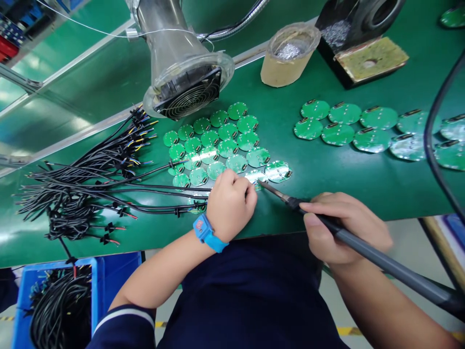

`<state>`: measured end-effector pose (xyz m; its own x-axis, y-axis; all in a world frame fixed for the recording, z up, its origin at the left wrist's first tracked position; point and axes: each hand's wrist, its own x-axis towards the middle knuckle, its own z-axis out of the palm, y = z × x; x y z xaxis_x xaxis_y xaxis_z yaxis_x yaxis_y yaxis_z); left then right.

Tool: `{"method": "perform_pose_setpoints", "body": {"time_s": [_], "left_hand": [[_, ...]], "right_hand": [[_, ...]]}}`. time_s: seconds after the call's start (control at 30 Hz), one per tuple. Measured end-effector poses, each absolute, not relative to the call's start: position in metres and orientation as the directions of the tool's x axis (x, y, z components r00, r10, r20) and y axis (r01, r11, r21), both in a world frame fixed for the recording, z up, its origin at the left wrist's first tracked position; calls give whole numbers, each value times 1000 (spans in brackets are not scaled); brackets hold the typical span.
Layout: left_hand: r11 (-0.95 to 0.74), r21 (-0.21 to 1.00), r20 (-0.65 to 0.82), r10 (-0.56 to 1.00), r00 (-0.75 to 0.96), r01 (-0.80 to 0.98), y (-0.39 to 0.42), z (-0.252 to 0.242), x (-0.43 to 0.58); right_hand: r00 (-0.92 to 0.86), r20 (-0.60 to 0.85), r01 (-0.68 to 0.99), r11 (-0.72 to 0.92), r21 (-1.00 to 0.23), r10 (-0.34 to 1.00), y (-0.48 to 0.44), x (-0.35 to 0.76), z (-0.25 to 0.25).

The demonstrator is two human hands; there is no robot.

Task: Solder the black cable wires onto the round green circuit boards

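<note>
Right hand (345, 225), fingers curled around the handle of a soldering iron (363, 249), tip touching a round green circuit board (257, 178) at the near edge of the cluster on the green bench mat (363, 179). Left hand (230, 203), fingers pressed together, pinches a black wire lead (163, 209) against that board; blue wrist strap (208, 232) on its wrist.

This is an electronics assembly workshop, a soldering station on a factory line; the bench (363, 179) is covered in green anti-static matting; round green circuit boards (218, 145) lie in tight rows, with a second batch (363, 128) further along; bundles of black wire leads (83, 194) fan out beside them, more filling a blue bin (25, 291); a fume extractor (185, 87) hangs over the boards; a soldering iron (363, 247) and a blue grounding wrist strap (208, 233) complete it.
</note>
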<state>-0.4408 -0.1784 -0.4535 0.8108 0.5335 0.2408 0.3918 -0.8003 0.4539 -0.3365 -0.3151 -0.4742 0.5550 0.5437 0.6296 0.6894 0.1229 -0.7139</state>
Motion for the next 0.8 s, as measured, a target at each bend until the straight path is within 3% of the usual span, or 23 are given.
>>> {"method": "perform_pose_setpoints", "body": {"time_s": [0.2,0.57,0.8], "left_hand": [[-745,515,105,546,831,425,-171,-446,-436],[-727,460,-53,551,833,510,-160,-437,-427],[-732,422,-113,543,832,535,-160,-435,-422]], "right_hand": [[502,641,709,148,-690,581,-311,-335,-470],[524,618,699,118,-705,586,-310,-334,-471],[640,661,660,160,-734,392,-313,-329,-484]]}}
